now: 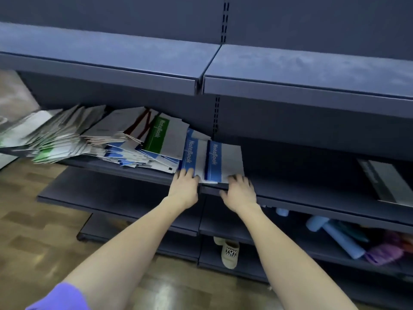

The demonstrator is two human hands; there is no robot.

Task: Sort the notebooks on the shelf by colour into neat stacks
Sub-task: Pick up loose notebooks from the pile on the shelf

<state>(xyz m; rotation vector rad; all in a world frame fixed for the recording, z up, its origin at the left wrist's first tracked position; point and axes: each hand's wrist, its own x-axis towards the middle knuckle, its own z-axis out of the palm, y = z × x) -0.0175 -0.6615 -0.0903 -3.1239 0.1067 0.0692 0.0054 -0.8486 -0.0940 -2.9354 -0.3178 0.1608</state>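
On the shelf [143,170], both hands [183,186] [240,191] pinch blue "NoteBook" notebooks [223,161]

The scene was dim and bluish, the dark shelving [290,70] soaking up most of the light. A soft glare lay on the glossy wood-pattern floor [165,289] near the bottom edge, suggesting a source overhead. Deep shadow filled the bays under each shelf. Wide-angle distortion bent the shelf edges into curves. The fanned notebooks [55,133] at the left edge were smeared with blur, while the centre stayed fairly sharp.
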